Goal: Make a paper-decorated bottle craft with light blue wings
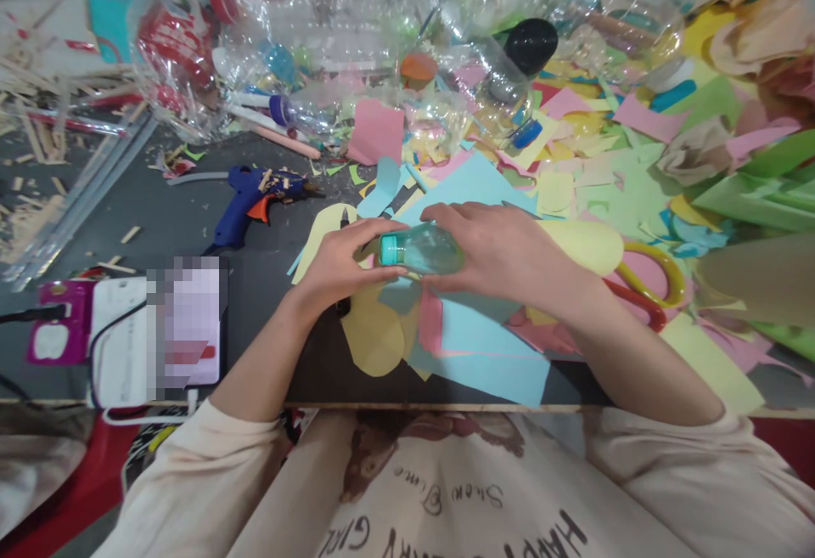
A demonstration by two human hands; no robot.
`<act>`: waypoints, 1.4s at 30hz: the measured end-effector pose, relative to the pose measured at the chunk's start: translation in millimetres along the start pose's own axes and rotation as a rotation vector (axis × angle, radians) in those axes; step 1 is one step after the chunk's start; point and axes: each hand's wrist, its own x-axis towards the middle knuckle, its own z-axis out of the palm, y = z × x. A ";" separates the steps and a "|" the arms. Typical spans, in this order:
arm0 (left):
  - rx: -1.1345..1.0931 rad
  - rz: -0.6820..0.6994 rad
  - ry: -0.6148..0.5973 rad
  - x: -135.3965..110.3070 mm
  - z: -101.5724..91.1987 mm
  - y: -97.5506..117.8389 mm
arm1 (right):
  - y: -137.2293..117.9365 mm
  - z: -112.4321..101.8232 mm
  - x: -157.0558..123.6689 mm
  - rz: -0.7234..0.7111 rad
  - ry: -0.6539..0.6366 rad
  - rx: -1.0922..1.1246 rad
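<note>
Between my hands lies a small, clear greenish plastic bottle (428,250), tipped on its side with its teal cap (388,250) toward the left. My right hand (493,248) is wrapped round the wide end and hides it. With thumb and fingers on either side of the cap end, my left hand (337,265) is closed round the neck. A black pen (345,218) lies partly behind my left hand. Under both hands are light blue paper (490,346) and a yellow rounded paper cutout (375,341).
A blue glue gun (238,205) lies left of my hands, with phones (191,320) below it. Yellow-handled scissors (668,273) sit by my right forearm. Clear plastic bottles (331,40) pile up at the back; coloured paper scraps (611,167) cover the right side.
</note>
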 end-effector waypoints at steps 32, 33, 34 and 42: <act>-0.374 -0.004 0.248 7.4 6.3 -1.0 | 3.1 -8.5 -9.4 -0.047 0.055 -0.020; -0.385 -0.004 0.248 7.6 6.7 -1.1 | 2.2 -8.6 -9.6 -0.050 0.055 -0.020; -0.394 -0.003 0.248 7.7 7.1 -1.3 | 1.5 -8.7 -9.7 -0.054 0.051 -0.018; -0.451 0.052 0.256 5.5 9.3 -5.7 | -0.6 -10.5 -11.5 -0.082 0.041 0.003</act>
